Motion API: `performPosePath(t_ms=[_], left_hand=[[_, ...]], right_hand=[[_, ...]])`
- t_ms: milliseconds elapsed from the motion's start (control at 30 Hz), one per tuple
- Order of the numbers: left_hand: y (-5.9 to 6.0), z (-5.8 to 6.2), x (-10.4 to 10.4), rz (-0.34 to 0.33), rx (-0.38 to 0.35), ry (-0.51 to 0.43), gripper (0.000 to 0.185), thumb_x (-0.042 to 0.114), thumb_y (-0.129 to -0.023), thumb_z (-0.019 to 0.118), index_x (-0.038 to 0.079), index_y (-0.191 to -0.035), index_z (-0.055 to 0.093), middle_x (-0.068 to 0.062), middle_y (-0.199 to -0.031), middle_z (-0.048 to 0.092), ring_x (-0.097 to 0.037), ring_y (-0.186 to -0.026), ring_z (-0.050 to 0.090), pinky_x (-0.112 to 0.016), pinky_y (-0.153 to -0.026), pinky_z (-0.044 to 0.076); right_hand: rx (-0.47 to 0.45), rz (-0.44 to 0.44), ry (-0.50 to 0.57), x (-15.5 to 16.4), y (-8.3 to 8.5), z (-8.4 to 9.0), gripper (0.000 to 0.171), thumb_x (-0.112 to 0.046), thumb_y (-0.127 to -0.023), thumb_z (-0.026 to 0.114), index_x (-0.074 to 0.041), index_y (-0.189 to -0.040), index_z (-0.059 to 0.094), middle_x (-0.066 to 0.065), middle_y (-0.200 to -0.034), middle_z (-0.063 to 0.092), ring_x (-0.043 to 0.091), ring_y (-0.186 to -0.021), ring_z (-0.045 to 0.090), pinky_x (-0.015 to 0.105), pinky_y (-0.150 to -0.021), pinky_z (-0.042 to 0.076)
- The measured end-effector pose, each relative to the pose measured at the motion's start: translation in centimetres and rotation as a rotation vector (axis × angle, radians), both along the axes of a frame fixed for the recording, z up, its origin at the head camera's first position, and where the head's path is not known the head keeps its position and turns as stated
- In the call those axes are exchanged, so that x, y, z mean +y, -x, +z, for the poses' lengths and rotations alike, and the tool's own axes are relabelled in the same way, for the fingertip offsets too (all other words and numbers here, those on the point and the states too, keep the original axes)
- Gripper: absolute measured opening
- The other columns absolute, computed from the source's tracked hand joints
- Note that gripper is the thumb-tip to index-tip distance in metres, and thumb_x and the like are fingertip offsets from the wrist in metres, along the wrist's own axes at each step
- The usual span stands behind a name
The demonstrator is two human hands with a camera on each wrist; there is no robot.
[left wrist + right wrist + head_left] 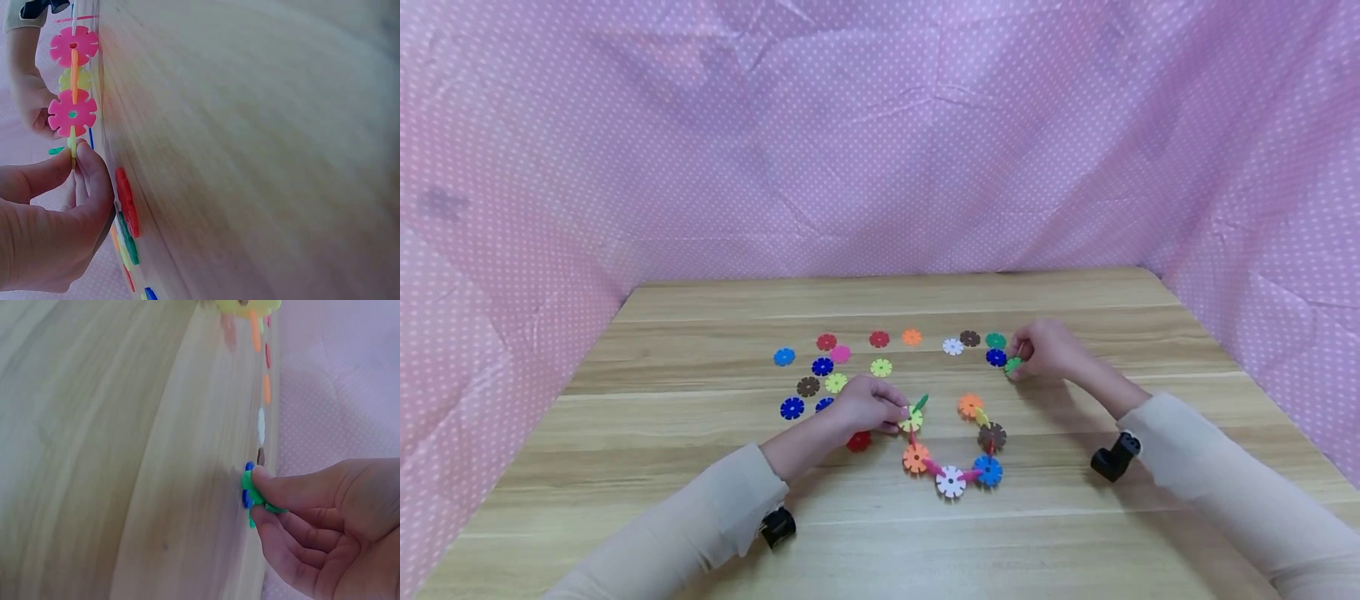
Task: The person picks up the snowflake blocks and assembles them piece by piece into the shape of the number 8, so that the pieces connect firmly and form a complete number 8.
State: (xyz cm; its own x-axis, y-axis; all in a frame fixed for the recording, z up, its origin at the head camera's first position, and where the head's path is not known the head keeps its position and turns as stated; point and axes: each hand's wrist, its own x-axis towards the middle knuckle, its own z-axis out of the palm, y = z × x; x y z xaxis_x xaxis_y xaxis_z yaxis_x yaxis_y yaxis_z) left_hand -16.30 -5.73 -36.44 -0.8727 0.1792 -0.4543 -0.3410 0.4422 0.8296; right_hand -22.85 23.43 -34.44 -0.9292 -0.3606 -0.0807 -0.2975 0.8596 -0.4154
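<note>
Head view, left to right: my left hand (867, 404) pinches the yellow snowflake disc (912, 419) at the open end of the curved chain (951, 481) on the surface (700, 467). Off to the right, well apart, my right hand (1045, 350) pinches a loose green disc (1012, 365).

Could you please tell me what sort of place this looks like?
Probably a staged tabletop recording booth: a light wooden table, pink polka-dot cloth walls around it, and colourful plastic snowflake discs scattered on the table.
</note>
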Motion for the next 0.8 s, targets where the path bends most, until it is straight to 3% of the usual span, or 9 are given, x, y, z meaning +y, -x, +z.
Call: performPosePath(t_ms=[333,800], left_hand=[[-0.1,0.1,0.0,0.007,-0.009,0.004,0.013,0.007,-0.087,0.069,0.004,-0.099,0.071,-0.010,-0.089,0.070,-0.013,-0.068,0.067,-0.023,-0.067,0.059],[-0.2,0.1,0.0,0.009,-0.009,-0.008,0.013,0.007,-0.087,0.069,0.004,-0.099,0.071,-0.010,-0.090,0.070,-0.012,-0.068,0.067,-0.023,-0.067,0.060]], right_hand=[[-0.021,0.019,0.054,-1.6,-1.1,0.5,0.013,-0.011,-0.074,0.081,-0.006,-0.083,0.072,0.006,-0.079,0.072,0.012,-0.072,0.063,0.024,-0.064,0.053],[-0.035,0.083,0.181,-3.6,-2.2,0.7,0.013,-0.009,-0.077,0.078,-0.002,-0.087,0.072,0.006,-0.075,0.071,0.009,-0.064,0.061,0.020,-0.058,0.053]])
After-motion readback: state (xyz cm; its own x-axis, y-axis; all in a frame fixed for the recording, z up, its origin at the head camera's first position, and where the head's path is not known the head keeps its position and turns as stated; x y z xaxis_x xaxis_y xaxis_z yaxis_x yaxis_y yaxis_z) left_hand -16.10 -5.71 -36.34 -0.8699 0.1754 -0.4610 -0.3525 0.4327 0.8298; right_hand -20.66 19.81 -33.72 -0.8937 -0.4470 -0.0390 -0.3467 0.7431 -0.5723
